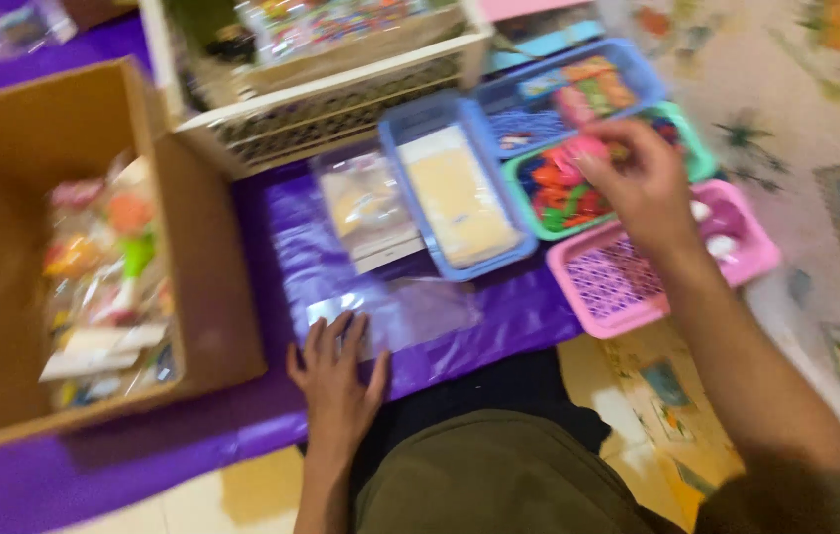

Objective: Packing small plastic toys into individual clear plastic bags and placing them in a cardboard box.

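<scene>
Two hands: left hand [338,368] flat on clear bag [410,314], right hand [643,178] pinching pink piece [583,150].

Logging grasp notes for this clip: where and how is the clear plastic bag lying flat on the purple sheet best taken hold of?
Probably at its right edge, pinched from the right. The clear plastic bag lies flat on the purple sheet, so there is little to grip from above. The left hand rests flat on its left end, and its right edge looks free; the right hand is over the green basket.

box [54,297] left | clear bag [400,311] centre, before trays [460,203] | baskets [628,282] right | rack [321,89] behind
</scene>
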